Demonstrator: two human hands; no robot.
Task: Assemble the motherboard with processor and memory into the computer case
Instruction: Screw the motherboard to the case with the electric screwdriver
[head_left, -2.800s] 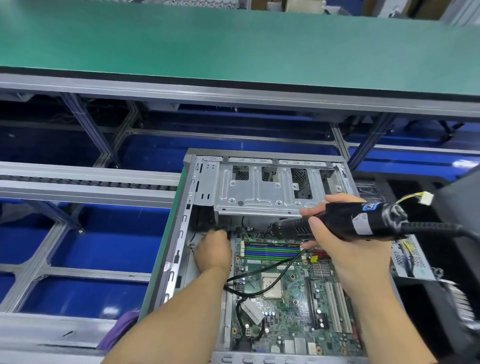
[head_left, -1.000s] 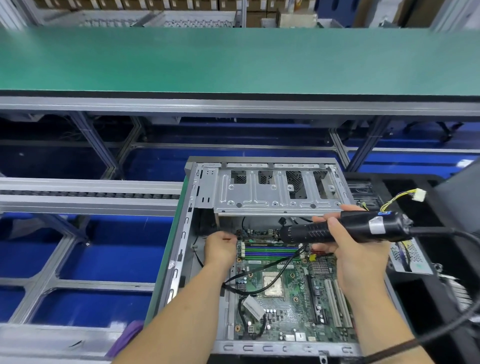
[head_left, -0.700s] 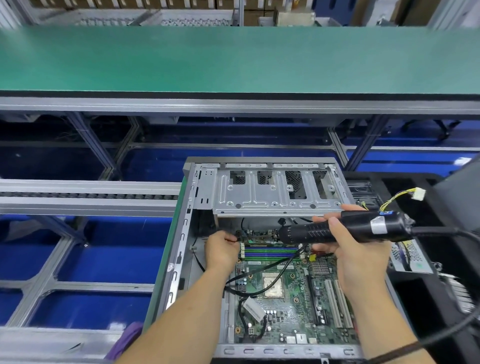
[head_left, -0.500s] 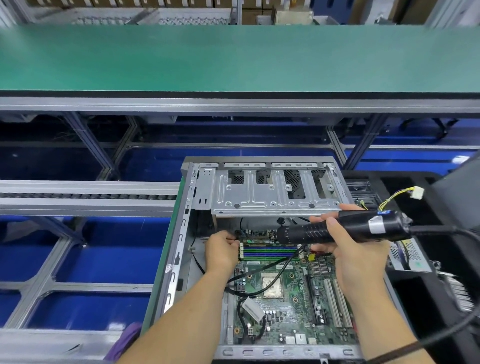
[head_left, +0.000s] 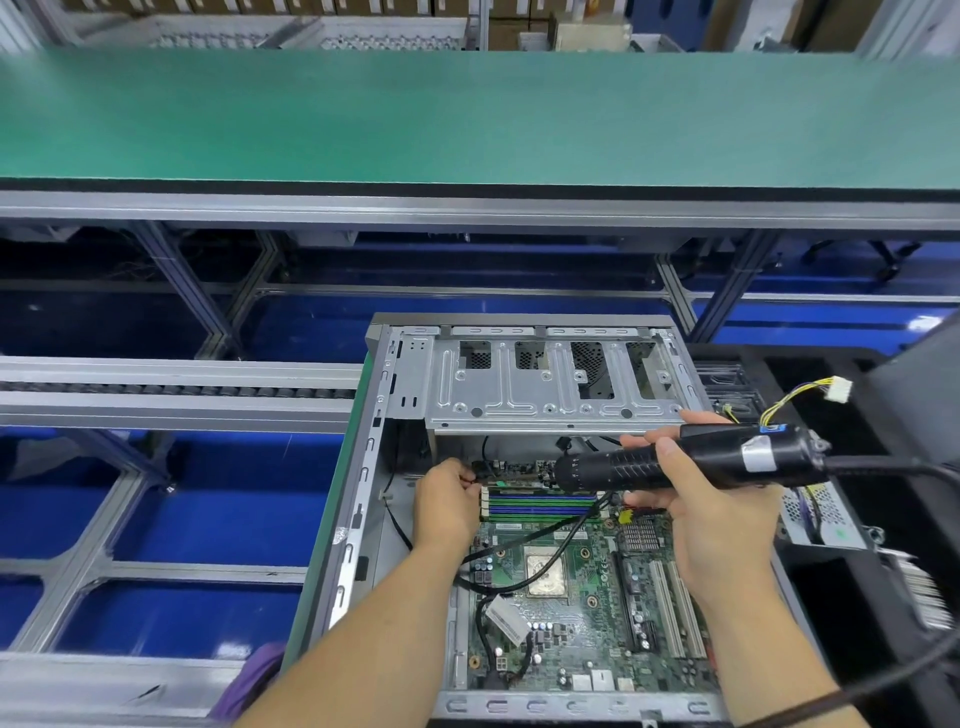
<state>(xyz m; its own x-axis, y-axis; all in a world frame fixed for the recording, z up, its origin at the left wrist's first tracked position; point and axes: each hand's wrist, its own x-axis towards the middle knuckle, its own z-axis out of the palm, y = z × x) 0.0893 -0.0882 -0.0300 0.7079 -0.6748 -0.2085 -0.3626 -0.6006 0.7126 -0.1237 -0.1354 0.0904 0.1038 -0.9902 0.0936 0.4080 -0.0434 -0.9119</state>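
L hand (head_left: 448, 506) at motherboard (head_left: 582, 613) far-left corner.

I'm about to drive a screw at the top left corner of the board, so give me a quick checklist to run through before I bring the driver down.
1. Motherboard lies inside the computer case: ok.
2. Right hand has a firm grip on the electric screwdriver: ok.
3. Driver upright over the screw hole: not ok, it lies level across the case, tip pointing left.
4. Screw in place under the left hand at the board's top left corner: cannot tell, the fingers hide it.
5. Black cable clear of the work spot: not ok, it crosses the board close by that hand.
6. Memory sticks seated: cannot tell.
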